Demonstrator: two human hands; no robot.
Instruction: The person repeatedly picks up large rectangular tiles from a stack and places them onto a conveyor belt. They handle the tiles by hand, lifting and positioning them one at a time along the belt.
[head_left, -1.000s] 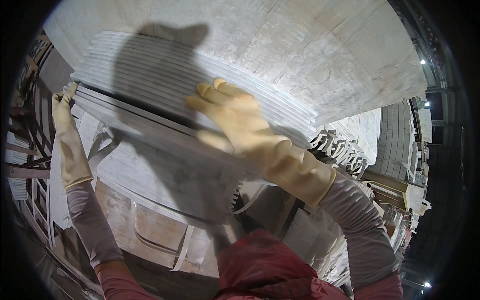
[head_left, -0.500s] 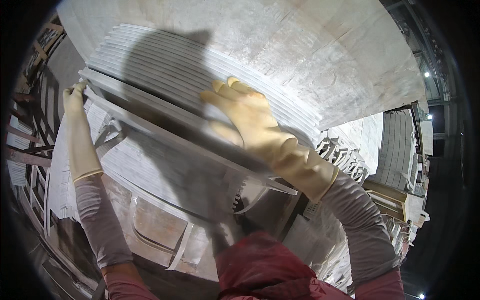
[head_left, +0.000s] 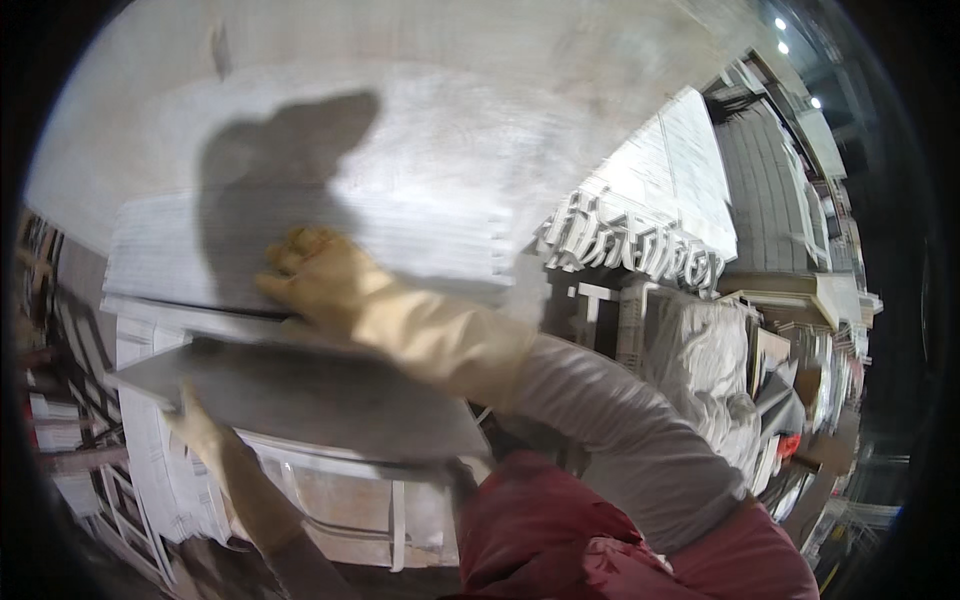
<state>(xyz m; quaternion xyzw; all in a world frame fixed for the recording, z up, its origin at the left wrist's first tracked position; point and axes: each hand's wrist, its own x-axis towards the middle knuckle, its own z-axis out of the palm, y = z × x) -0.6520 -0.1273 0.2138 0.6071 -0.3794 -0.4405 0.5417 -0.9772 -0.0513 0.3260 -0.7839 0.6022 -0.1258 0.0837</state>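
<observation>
A flat grey slab point(head_left: 300, 405) tilts in front of me, its broad face turned up. My left hand point(head_left: 203, 428), in a cream rubber glove, grips the slab's lower left edge. My right hand point(head_left: 328, 278), gloved the same way, is above the slab's upper edge, against the front of a row of closely stacked pale slabs point(head_left: 440, 235). Its fingers look bent, but motion blur and the glove hide whether they hold anything; the thumb is out of sight. A dark shadow falls across the stack.
Behind the stack rises a large pale board point(head_left: 480, 110). More pale sheets with white notched pieces point(head_left: 640, 235) stand at right, near a crumpled whitish sheet point(head_left: 705, 365). At left are metal rack bars point(head_left: 130, 520). A light panel with a frame point(head_left: 400, 515) lies below the slab.
The slab has come away from the stack toward me and tipped so its face shows. My left hand moved down with it; my right hand moved left and its fingers bent. The view has shifted right.
</observation>
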